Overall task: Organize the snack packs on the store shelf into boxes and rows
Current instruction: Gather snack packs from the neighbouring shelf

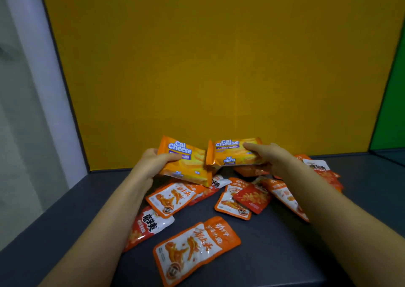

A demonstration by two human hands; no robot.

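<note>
1. The left hand (151, 166) grips a Cal Cheese wafer pack (184, 161), its fingers closed around the pack's left end with the thumb on the printed face; the pack is held tilted above the shelf (285, 242)
2. The right hand (269, 157) grips a second Cal Cheese pack (232, 153), fingers clamped on its right end, with the pack lying roughly level in the air
3. The two wafer packs meet end to end between the hands, near the yellow back panel (219, 67)
4. Below them, loose orange-and-white snack pouches lie scattered flat on the dark grey shelf, several overlapping
5. The nearest orange pouch (195, 249) lies alone at the front centre, slanted, apart from the pile
6. A white-and-red pouch with large dark characters (149, 225) lies beside the left forearm, partly under another orange pouch (171, 199)
7. A small red pouch (252, 196) rests on top of an orange pouch in the middle of the pile
8. More pouches lie under and behind the right forearm, partly hidden
9. A green panel (392, 89) stands at the right edge and a pale wall at the left
</note>
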